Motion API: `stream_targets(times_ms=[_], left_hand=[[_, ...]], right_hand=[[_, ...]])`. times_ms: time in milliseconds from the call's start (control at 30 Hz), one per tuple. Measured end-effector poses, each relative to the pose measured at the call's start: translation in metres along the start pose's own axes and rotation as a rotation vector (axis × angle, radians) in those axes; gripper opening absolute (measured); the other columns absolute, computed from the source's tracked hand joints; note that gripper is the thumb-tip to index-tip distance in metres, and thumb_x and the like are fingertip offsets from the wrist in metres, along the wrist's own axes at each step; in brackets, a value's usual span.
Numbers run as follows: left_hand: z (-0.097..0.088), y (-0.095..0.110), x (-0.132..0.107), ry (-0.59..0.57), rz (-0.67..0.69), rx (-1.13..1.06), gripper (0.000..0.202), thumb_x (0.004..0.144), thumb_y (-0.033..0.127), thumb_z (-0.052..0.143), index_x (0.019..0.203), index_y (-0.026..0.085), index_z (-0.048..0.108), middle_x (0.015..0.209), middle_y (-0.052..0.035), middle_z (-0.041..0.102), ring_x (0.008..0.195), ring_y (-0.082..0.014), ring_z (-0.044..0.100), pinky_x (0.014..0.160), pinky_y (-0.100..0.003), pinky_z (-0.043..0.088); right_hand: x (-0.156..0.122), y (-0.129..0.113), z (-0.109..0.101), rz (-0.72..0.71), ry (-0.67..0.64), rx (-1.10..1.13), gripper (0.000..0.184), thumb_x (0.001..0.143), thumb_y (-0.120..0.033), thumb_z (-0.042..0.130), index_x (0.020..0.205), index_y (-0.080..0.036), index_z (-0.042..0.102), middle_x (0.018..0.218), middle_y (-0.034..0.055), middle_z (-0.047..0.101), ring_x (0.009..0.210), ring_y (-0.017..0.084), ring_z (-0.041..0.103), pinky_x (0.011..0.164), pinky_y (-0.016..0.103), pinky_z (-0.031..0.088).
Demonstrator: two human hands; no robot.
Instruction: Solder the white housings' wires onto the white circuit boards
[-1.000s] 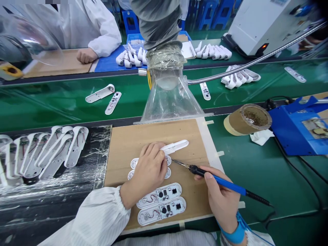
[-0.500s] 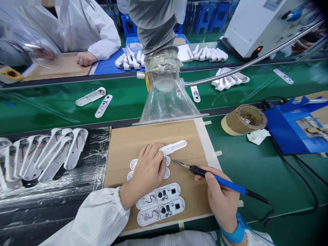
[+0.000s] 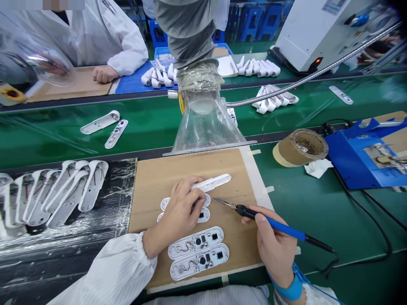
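Note:
My left hand (image 3: 182,203) is closed over the left end of a white plastic housing (image 3: 218,182), its thumb and index finger bent together. What lies between those fingertips is hidden. Partly covered by this hand are two white circuit boards (image 3: 205,215) with rounded ends. Nearer to me, two more such boards (image 3: 199,261) lie side by side, with black components and thin wires showing. My right hand (image 3: 275,239) grips a blue-and-black soldering iron (image 3: 270,223) like a pen. Its tip points left, just short of the covered boards.
White housings with wires (image 3: 71,190) lie in a row at left. A clear fume hood (image 3: 208,127) hangs behind the cardboard (image 3: 152,182). On the right are a tip-cleaning pot (image 3: 300,148) and blue iron stand (image 3: 359,156). Parts lie on the green belt (image 3: 152,127); a co-worker's hand (image 3: 104,74) rests beyond.
Parts on the green belt have shifted left. My left index finger and thumb have moved slightly, uncovering more of a board. The soldering iron has stayed nearly still.

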State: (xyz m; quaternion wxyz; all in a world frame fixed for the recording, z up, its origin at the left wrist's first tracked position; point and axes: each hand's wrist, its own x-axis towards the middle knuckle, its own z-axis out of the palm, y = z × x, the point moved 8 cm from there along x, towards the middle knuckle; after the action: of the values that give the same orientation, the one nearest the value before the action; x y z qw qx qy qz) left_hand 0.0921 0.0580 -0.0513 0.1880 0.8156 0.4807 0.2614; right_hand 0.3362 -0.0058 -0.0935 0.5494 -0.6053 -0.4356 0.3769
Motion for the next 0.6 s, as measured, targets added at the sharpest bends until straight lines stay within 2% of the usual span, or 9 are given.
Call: stream_targets(times_ms=[167, 433, 600], left_hand=[[0.0017, 0.0008, 0.0005, 0.028, 0.009, 0.043, 0.014, 0.1, 0.009, 0.057, 0.101, 0.023, 0.061, 0.138, -0.0124, 0.064, 0.128, -0.0311, 0.062, 0.107, -0.056, 0.053], [0.0008, 0.0005, 0.0007, 0.048, 0.016, 0.035, 0.016, 0.104, 0.011, 0.054, 0.097, 0.023, 0.062, 0.135, -0.0114, 0.065, 0.127, -0.0292, 0.062, 0.105, -0.052, 0.053], [0.0029, 0.0018, 0.0032, 0.033, 0.012, 0.069, 0.016, 0.104, 0.013, 0.056, 0.093, 0.023, 0.063, 0.133, -0.0108, 0.067, 0.126, -0.0297, 0.062, 0.106, -0.053, 0.052]], right_hand=[[0.0005, -0.002, 0.0002, -0.021, -0.003, -0.01, 0.021, 0.101, -0.039, 0.073, 0.104, -0.023, 0.085, 0.083, 0.0061, 0.084, 0.073, 0.023, 0.082, 0.067, 0.033, 0.069], [0.0004, -0.0049, 0.0021, -0.03, -0.004, -0.009, 0.02, 0.101, -0.038, 0.072, 0.104, -0.023, 0.085, 0.082, 0.0052, 0.084, 0.072, 0.022, 0.082, 0.068, 0.032, 0.069], [-0.0003, -0.0033, 0.001, -0.031, 0.0, -0.016, 0.018, 0.102, -0.037, 0.072, 0.104, -0.025, 0.085, 0.082, 0.004, 0.084, 0.073, 0.021, 0.082, 0.068, 0.029, 0.069]])
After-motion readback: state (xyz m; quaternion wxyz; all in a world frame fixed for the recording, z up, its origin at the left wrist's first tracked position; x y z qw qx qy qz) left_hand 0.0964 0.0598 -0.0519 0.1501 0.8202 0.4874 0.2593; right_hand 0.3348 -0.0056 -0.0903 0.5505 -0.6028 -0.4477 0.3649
